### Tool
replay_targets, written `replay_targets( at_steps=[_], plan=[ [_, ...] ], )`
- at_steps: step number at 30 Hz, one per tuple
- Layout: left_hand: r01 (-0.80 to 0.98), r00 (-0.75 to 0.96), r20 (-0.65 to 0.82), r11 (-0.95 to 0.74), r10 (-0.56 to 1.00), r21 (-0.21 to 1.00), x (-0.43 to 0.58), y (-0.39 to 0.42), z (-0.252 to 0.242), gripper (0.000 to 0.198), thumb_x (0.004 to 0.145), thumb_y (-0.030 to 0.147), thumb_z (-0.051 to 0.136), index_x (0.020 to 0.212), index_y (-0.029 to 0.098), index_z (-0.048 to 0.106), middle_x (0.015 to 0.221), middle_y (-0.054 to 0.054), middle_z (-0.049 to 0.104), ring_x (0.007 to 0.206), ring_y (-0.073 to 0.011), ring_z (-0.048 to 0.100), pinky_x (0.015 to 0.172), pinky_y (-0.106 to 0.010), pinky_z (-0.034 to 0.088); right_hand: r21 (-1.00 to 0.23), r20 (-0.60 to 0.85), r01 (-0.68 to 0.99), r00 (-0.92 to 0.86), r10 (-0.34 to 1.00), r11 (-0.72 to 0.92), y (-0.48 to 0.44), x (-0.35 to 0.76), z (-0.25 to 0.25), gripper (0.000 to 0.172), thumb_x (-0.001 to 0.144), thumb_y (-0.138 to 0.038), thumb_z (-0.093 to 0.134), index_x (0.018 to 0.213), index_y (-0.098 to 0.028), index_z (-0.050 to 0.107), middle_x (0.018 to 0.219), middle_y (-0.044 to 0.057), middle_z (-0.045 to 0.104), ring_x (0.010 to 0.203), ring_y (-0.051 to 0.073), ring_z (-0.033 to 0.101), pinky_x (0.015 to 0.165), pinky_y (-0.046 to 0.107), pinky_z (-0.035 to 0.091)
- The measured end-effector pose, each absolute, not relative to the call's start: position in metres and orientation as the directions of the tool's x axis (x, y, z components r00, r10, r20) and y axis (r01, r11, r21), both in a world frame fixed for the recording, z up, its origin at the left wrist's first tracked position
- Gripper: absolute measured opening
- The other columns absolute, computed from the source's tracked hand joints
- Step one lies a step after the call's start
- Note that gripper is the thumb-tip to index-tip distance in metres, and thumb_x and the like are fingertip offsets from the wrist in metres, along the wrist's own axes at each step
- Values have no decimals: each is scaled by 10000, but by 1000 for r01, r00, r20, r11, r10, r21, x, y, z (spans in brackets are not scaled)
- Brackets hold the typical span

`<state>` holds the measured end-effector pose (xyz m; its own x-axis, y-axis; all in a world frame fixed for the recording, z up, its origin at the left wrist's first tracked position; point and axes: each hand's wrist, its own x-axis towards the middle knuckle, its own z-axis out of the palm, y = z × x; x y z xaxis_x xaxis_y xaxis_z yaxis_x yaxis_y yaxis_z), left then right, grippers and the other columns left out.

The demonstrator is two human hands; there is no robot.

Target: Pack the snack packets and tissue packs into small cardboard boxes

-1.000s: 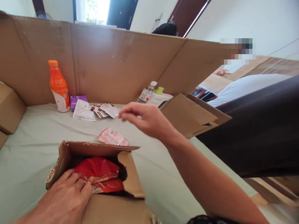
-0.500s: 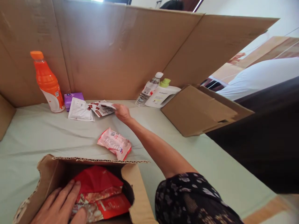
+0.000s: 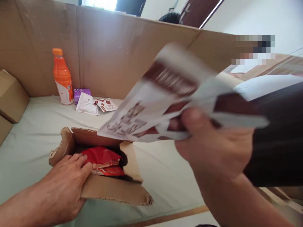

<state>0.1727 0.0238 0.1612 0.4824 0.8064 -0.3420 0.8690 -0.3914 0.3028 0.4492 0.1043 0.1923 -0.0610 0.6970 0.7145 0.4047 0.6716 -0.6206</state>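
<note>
My right hand [image 3: 213, 145] is closed around a white-and-brown sachet [image 3: 151, 104], lifted close to the camera and partly blurred. It hangs above and to the right of an opened cardboard box [image 3: 115, 189]. My left hand [image 3: 71, 175] reaches over the box's near left side, its fingers lying on a red food packet [image 3: 101, 156] inside. That packet fills much of the box opening; its lower part is hidden. Beyond the box, a similar brown-patterned sachet [image 3: 107, 105] lies beside a plain white sachet [image 3: 86, 104].
An orange drink bottle [image 3: 63, 78] stands against the tall cardboard wall [image 3: 113, 60], beside a small purple pack [image 3: 81, 93]. Cardboard boxes [image 3: 11, 94] are at the left. A pale green cloth [image 3: 35, 135] covers the table. Another person is partly visible at the right.
My right hand has lifted one sachet off the table and brought it toward me. The pink packet, clear bottle and white pump bottle are now out of sight. The view has shifted.
</note>
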Motion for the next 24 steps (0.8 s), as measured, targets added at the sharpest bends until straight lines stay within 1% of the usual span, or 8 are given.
replay_targets(
  at_steps=[5,7,9,11,13,17,20,24],
  plan=[
    [848,496,-234,-409,836,338,169,19,150,440,697,150,597,1130,205,657,1167,-131,713,1111,-333,673,1017,-509,535,-105,619,401,-689,376,910,72,415,179,292,1030,-143,458,1158,-210,713,1033,73,806,936,201,769,801,321,613],
    [835,507,-193,-423,840,352,167,17,146,469,688,158,611,1153,218,637,1153,-118,720,1105,-322,677,1009,-472,538,93,537,374,-800,270,923,74,397,170,348,1034,-93,367,1095,-131,707,965,113,799,865,202,759,734,318,586],
    [832,514,-179,-436,839,344,165,17,144,469,683,161,618,1149,221,626,1135,-116,727,1100,-321,682,1000,-459,543,205,446,403,-850,282,892,78,380,165,329,1007,-59,377,1033,-86,704,870,125,772,745,214,726,639,330,537],
    [842,505,-193,-431,841,324,164,16,144,442,689,166,616,1127,217,623,1121,-124,731,1083,-325,690,978,-463,555,173,309,448,-870,383,877,81,369,166,226,979,-88,472,986,-85,698,835,123,749,698,229,698,618,343,514],
    [850,495,-203,-422,845,316,163,15,143,426,702,176,618,1125,219,622,1121,-128,734,1066,-324,697,961,-460,565,-8,165,479,-865,474,878,82,367,171,130,952,-143,585,1004,-113,700,893,115,761,774,239,715,695,346,540],
    [852,486,-192,-414,852,321,162,13,140,422,728,183,621,1149,223,620,1148,-132,734,1076,-315,697,984,-448,555,-384,41,363,-912,409,849,90,387,172,525,875,-247,754,1381,-198,622,1359,121,699,1262,254,646,1060,391,513],
    [858,479,-203,-407,854,314,162,14,140,418,717,152,616,1129,215,627,1137,-134,734,1070,-317,698,985,-457,551,-383,64,363,-907,417,849,101,405,154,573,865,-150,686,1432,-173,602,1440,154,647,1312,262,628,1085,412,519],
    [851,491,-168,-429,855,304,163,16,141,366,691,127,596,1046,203,643,1072,-109,732,1000,-302,704,921,-437,570,-183,282,445,-831,480,877,102,406,141,535,845,-24,521,1351,-139,652,1260,156,746,1125,260,725,957,389,591]
  ],
)
